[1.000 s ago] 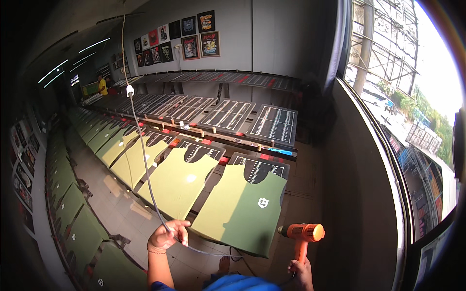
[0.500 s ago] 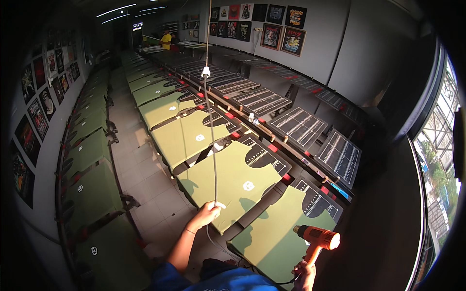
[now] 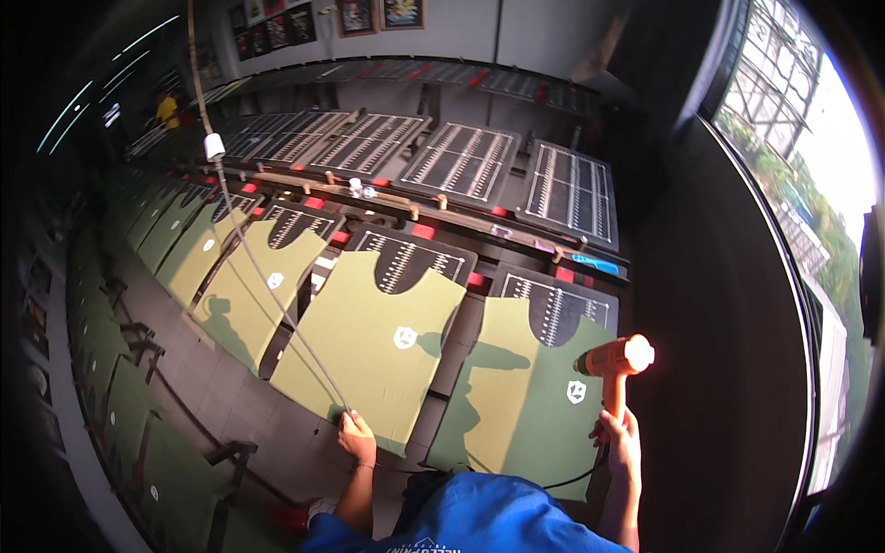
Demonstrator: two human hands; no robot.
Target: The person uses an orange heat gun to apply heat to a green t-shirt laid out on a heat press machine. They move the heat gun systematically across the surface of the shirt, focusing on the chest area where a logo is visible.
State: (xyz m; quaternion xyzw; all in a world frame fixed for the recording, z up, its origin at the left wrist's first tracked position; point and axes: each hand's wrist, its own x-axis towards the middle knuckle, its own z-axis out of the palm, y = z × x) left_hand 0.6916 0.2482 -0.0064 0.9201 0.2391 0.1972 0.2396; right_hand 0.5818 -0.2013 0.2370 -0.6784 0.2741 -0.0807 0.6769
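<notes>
My right hand (image 3: 619, 437) grips the handle of an orange heat gun (image 3: 619, 356), its nozzle pointing left. Beneath and beside it lies a green shirt panel (image 3: 502, 419) with a small white emblem (image 3: 576, 393), spread on a black board. Shadow darkens much of that panel. My left hand (image 3: 358, 437) is closed around a thin dark power cord (image 3: 286, 318), which runs up to a white connector (image 3: 214, 147) hanging from above. The left hand is by the near edge of another sunlit green panel (image 3: 369, 346), also bearing a white emblem.
More green panels (image 3: 249, 286) continue leftward in a row. Black boards with white markings (image 3: 461, 164) stand beyond a rail holding small bottles (image 3: 356, 186) and a blue tool (image 3: 595, 264). A second row of panels (image 3: 175, 470) is at left, a window (image 3: 784, 138) at right. A person in yellow (image 3: 167, 110) is far off.
My view has swung right, so the tables appear shifted leftward. Both hands keep their holds on the cord and heat gun; the heat gun now appears higher, over the nearest panel's right edge.
</notes>
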